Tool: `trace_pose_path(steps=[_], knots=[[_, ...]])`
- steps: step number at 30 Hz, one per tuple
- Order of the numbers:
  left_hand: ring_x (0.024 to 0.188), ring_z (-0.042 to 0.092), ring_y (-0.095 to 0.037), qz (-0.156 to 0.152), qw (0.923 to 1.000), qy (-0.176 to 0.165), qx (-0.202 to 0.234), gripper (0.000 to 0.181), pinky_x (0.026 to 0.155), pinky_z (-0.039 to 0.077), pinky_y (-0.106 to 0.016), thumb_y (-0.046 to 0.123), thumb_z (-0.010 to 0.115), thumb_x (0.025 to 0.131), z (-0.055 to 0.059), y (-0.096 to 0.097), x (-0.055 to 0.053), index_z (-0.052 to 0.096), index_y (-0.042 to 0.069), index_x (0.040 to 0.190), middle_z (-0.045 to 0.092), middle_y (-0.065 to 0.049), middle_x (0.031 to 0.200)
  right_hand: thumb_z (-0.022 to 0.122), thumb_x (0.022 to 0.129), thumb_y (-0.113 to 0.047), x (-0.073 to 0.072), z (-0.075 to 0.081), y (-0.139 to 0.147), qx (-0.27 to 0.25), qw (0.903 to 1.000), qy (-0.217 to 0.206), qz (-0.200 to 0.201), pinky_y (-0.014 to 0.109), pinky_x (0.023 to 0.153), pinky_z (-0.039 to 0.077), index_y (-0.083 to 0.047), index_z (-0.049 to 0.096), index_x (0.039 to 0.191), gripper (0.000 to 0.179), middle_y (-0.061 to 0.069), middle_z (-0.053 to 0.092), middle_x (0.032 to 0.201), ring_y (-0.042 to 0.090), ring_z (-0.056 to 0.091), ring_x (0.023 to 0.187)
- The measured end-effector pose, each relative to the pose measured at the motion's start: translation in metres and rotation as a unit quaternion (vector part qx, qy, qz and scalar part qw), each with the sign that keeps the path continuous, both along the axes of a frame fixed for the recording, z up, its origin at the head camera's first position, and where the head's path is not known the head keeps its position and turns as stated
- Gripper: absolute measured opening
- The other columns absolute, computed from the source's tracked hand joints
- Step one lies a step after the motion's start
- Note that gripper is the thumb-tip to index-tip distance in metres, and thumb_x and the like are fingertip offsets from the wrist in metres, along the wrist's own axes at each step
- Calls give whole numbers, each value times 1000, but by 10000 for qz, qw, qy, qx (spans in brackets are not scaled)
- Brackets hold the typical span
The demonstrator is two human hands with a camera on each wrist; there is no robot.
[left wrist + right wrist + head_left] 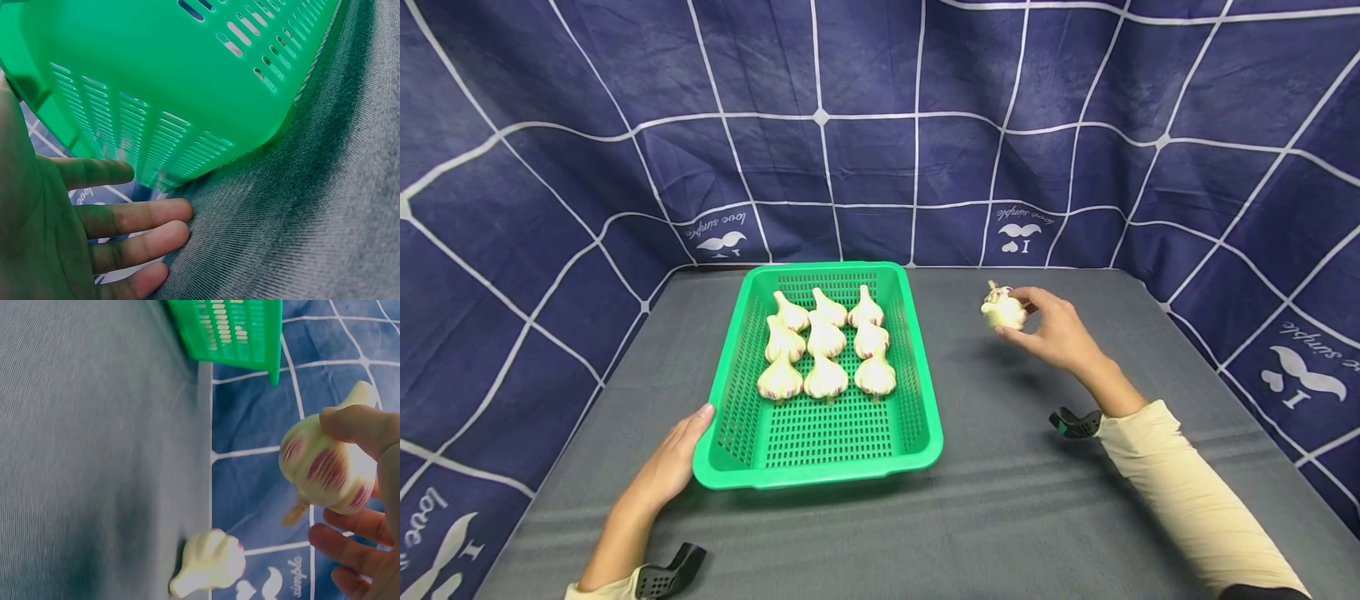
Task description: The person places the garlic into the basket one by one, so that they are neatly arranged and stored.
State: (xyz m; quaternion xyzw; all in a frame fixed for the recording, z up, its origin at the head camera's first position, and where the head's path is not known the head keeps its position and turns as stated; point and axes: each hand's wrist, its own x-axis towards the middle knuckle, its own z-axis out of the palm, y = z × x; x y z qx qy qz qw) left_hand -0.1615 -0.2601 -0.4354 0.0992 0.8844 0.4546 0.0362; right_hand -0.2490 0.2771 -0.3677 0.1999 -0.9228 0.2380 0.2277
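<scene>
A green slotted plastic basket (816,477) holds several white garlic bulbs (826,379) with purple streaks, grouped toward its far part. My left hand (679,457) touches the basket's near left corner. Its fingers (140,247) extend fairly straight beneath the rim, beside the slotted wall. To the right of the basket, my right hand (1048,331) pinches one garlic bulb (328,464) between thumb and fingers, raised above the table. A second loose bulb (209,562) lies on the table in the right wrist view; in the head view I cannot clearly make it out.
Grey cloth covers the table (992,492). A navy curtain (865,167) with white grid lines surrounds the back and sides. Black wrist devices sit at the left wrist (672,570) and the right wrist (1075,422).
</scene>
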Motion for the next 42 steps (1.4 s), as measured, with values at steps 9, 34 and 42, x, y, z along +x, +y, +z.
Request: trace_pose_path(steps=[9, 34, 42], knots=[[134, 31, -54, 20, 9999, -98, -25, 65, 108, 24, -66, 32, 17, 109, 1, 2, -1, 36, -23, 138, 38, -42, 140, 87, 76, -17, 5, 1, -20, -967, 9930, -659, 159, 19, 71, 50, -3, 65, 116, 48, 13, 68, 110, 24, 68, 84], [129, 41, -47, -28, 10000, 34, -44, 63, 105, 29, -62, 31, 16, 109, 2, 1, -1, 44, -20, 135, 48, -37, 135, 77, 77, 12, 15, 31, -66, -2664, 9171, -1999, 2189, 25, 76, 57, 11, 57, 128, 54, 18, 62, 121, 16, 66, 89], [132, 34, -54, 64, 9999, -93, -76, 65, 108, 25, -66, 33, 17, 109, 2, 2, 0, 37, -23, 137, 40, -43, 138, 72, 84, 7, 16, 38, -83, -2338, 8944, -2599, 2792, 26, 69, 55, 12, 50, 135, 56, 19, 58, 128, 16, 65, 86]])
